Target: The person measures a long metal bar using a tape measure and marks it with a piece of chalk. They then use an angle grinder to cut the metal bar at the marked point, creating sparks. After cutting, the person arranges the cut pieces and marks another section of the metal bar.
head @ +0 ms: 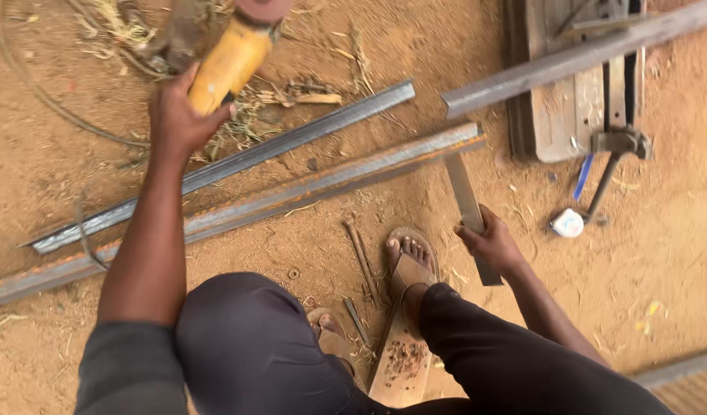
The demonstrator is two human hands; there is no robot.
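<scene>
My left hand (pixel 178 115) grips the yellow body of an angle grinder (pixel 229 60) held over the sandy ground at the upper left. My right hand (pixel 492 243) holds a flat grey metal strip (pixel 465 196) upright against the end of a long steel angle bar (pixel 307 188). That bar lies diagonally across the ground in front of my knees. A second steel bar (pixel 238 160) lies parallel just beyond it. My sandalled foot (pixel 409 265) rests close to the right hand.
A third metal bar (pixel 576 55) crosses a wooden block (pixel 557 100) at the upper right. A hammer (pixel 615 157), a blue pen (pixel 583 176) and a small white object (pixel 568 223) lie nearby. Short rods (pixel 362 261) and dry grass litter the sand. A cable (pixel 38 88) curves at the upper left.
</scene>
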